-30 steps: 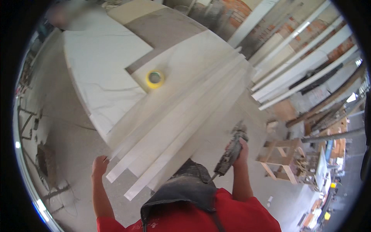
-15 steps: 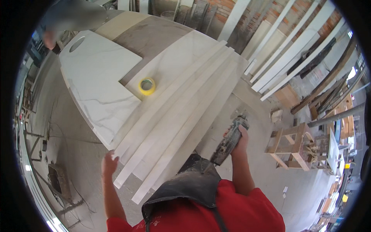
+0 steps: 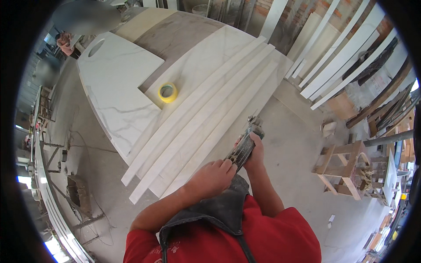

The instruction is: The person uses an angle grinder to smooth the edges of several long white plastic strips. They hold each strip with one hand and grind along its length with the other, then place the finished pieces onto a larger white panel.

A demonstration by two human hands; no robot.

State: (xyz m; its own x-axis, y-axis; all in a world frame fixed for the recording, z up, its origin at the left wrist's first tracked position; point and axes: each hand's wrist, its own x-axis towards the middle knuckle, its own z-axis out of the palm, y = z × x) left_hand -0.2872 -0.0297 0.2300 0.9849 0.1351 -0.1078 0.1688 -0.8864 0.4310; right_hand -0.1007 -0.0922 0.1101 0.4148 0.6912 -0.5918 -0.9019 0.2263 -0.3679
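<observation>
Both of my hands are closed on a dark, dusty power tool, apparently an angle grinder (image 3: pixel 239 153), held above the near right edge of the slabs. My right hand (image 3: pixel 255 151) wraps its body from the right. At the rear end nearest me, my left hand (image 3: pixel 221 172) grips it, fingers curled over the top. The grinder's head points away, toward the far side. Below and to its left, several long white stone strips (image 3: pixel 193 131) lie side by side on a veined white slab (image 3: pixel 210 61). A yellow tape roll (image 3: pixel 175 95) rests on that slab.
Left of the tape lies a white slab with an oval cutout (image 3: pixel 118 83). Long strips lean on the brick wall (image 3: pixel 302 8) at the far right. A wooden stand (image 3: pixel 340 171) is on the floor to the right. Another person (image 3: pixel 66 43) is at the far left.
My left hand has left the near ends of the strips and moved right onto the grinder's rear end. The grinder, in my right hand, has shifted left and nearer the strips.
</observation>
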